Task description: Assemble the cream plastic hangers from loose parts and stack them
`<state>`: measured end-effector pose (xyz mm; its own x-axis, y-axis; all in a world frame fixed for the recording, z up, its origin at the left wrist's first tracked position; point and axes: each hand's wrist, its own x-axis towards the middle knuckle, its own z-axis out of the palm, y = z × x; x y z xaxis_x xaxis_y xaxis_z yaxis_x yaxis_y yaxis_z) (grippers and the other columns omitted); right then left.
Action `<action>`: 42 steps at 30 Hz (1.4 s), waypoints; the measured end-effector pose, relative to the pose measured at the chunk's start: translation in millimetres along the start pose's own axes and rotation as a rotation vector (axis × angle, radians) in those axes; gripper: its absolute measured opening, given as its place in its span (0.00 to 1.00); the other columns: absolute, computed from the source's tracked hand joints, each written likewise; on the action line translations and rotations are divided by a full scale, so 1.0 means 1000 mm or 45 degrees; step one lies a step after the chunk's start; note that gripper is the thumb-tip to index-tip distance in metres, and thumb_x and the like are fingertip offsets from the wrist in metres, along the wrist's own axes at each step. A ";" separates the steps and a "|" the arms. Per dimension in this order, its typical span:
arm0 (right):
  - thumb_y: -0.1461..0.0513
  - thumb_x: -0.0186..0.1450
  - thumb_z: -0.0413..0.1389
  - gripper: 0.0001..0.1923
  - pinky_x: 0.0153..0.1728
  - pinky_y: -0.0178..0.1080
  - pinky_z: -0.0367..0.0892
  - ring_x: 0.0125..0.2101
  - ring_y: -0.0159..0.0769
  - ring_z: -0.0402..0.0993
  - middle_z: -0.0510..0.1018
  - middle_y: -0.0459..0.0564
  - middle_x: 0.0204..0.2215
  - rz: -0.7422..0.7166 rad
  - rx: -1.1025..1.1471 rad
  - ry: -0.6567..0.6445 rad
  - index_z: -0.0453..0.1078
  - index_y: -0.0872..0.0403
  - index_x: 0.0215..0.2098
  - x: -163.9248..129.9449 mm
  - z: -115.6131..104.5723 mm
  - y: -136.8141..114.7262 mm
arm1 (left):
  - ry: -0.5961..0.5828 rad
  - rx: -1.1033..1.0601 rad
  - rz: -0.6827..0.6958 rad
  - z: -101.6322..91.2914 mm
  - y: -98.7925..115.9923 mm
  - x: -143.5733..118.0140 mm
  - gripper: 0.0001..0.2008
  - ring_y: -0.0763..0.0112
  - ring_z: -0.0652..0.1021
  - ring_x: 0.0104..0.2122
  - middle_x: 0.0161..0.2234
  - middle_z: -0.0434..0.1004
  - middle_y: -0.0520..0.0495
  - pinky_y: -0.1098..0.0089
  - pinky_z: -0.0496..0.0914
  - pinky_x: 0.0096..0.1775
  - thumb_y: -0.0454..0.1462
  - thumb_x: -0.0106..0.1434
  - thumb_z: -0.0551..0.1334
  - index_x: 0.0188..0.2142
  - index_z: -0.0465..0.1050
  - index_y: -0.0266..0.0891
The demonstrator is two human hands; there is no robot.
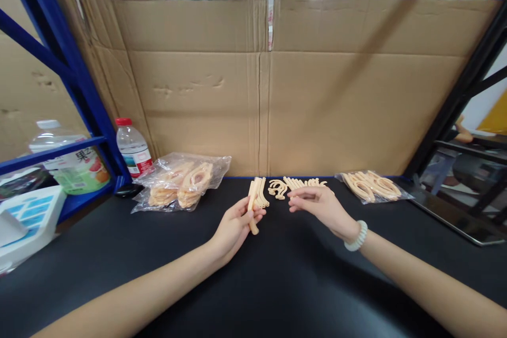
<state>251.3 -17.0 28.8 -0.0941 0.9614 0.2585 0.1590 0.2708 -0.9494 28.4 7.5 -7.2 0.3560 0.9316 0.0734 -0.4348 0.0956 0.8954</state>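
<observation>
My left hand (236,224) grips a small bundle of cream-coloured plastic strips (253,202) held upright over the black table (253,285). My right hand (320,205) hovers just right of it, fingers curled loosely and apart, holding nothing I can see. Behind both hands lies a loose pile of similar curved and straight cream pieces (295,186). A white bead bracelet (356,237) sits on my right wrist.
A clear bag of cream parts (184,182) lies at the left, another open bag of curved parts (372,186) at the right. A red-capped water bottle (133,148) stands by the blue rack post (79,74). Cardboard sheets (261,84) wall the back.
</observation>
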 end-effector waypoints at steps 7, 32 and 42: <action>0.53 0.55 0.65 0.18 0.43 0.45 0.73 0.31 0.37 0.78 0.81 0.53 0.32 0.214 0.452 -0.027 0.78 0.59 0.36 -0.020 0.007 0.016 | -0.142 0.040 -0.025 0.018 -0.006 -0.013 0.12 0.66 0.75 0.39 0.34 0.73 0.47 0.61 0.68 0.49 0.38 0.53 0.71 0.34 0.74 0.36; 0.57 0.53 0.67 0.11 0.47 0.43 0.69 0.38 0.38 0.77 0.81 0.50 0.34 0.251 0.389 -0.097 0.75 0.55 0.30 -0.029 0.012 0.025 | -0.169 0.653 0.236 0.013 -0.002 -0.014 0.05 0.68 0.73 0.33 0.31 0.72 0.48 0.69 0.67 0.37 0.36 0.56 0.66 0.28 0.73 0.37; 0.55 0.59 0.63 0.13 0.45 0.45 0.71 0.35 0.35 0.78 0.80 0.51 0.37 0.300 0.482 -0.252 0.72 0.56 0.33 -0.028 0.010 0.024 | -0.216 0.704 0.301 0.012 -0.002 -0.013 0.03 0.69 0.73 0.33 0.31 0.71 0.48 0.69 0.67 0.36 0.34 0.57 0.65 0.27 0.74 0.36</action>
<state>247.8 -38.3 -3.0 -0.2893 0.9569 0.0250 -0.1668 -0.0247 -0.9857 34.6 -9.1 -5.1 0.4487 0.8324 0.3251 -0.0414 -0.3440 0.9381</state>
